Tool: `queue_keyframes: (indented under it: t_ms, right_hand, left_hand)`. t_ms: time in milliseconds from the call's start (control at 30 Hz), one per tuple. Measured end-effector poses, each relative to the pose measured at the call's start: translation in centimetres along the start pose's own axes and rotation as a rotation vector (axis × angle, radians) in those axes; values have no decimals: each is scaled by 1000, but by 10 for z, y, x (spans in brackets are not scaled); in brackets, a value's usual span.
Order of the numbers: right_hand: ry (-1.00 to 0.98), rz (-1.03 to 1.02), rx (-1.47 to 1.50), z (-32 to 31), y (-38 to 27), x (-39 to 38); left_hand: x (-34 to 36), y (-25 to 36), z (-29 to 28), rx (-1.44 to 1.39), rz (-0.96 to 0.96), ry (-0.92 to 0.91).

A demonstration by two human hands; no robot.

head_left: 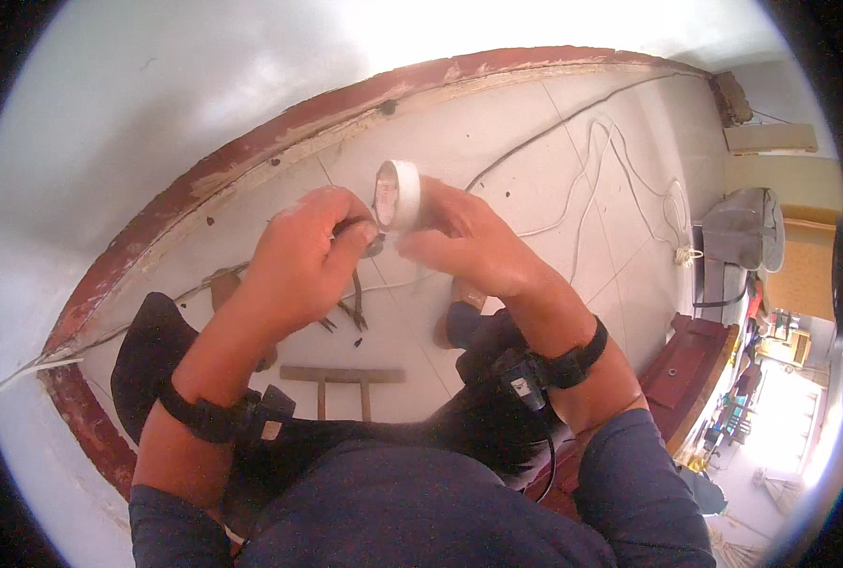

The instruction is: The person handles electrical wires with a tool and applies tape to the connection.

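Observation:
A roll of white tape (pixel 404 194) stands on edge in my right hand (pixel 478 241), whose fingers are curled behind it. Just to its left, the thumb and forefinger of my left hand (pixel 303 256) are pinched together. A small dark piece shows at those fingertips, too little of it to name. Both hands are close together above the tiled floor. Beneath them lies a tool with dark metal handles or jaws (pixel 353 310), which looks like pliers, partly covered by my left hand.
A maroon skirting (pixel 279 133) runs along the white wall, with a dark cable (pixel 535 135) near it. Loose white cable (pixel 577 204) loops over the floor at right. A grey bag-like container (pixel 741 232) and a maroon wooden piece (pixel 682 364) stand farther right. A wooden frame (pixel 341 375) lies before me.

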State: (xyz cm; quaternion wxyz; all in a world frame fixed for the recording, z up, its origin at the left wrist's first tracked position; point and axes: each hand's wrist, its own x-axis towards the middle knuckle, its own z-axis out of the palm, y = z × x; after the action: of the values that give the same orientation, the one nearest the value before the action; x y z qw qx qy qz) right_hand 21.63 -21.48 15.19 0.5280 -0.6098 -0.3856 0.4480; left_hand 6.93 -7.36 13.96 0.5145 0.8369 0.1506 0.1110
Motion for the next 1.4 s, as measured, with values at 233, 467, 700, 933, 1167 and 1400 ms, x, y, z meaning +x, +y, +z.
queue_keyframes:
  t_ms: [233,467,700,933,1167,1400]
  right_hand:
    - [109,231,-4,6,-8,6]
    - [155,262,-294,5,-16,7]
    - [-47,211,-393,-9,-23,7]
    - [-155,308,0,-9,-20,3]
    - [-56,-32,-191,-2,-17,0]
    - [-52,-170,-437,1,-19,-1]
  left_hand:
    - [-3,2,-1,43,89,59]
    - [-3,3,2,136,188,42]
    - [-1,3,-1,125,198,86]
    - [0,4,-6,41,133,156]
    - [-1,5,-8,-45,46,173]
    - [0,7,-7,-114,-75,167]
